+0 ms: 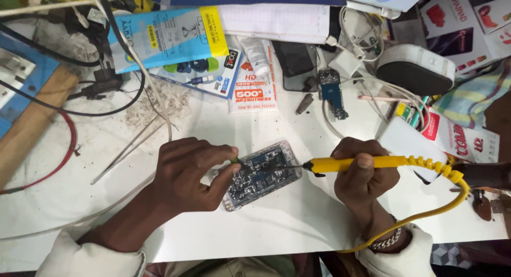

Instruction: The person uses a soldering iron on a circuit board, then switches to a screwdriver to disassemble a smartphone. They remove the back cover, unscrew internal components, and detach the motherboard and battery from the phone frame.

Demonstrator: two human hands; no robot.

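Note:
An opened phone [261, 174] with its blue circuit board exposed lies tilted on the white table [298, 218]. My left hand [189, 173] rests at its left end, pinching a thin wire or tool between thumb and forefinger against the board. My right hand [362, 173] grips a yellow soldering iron [372, 163], its dark tip reaching left onto the middle of the board. The iron's yellow cord [452, 194] curls back under my right wrist.
Metal tweezers [128, 149] lie left of my left hand. A small blue circuit board [332, 93], a dark phone [295, 64], boxes and packets [175, 37], a white oval device [415, 69] and cables crowd the far side. A red wire [66, 149] loops at left.

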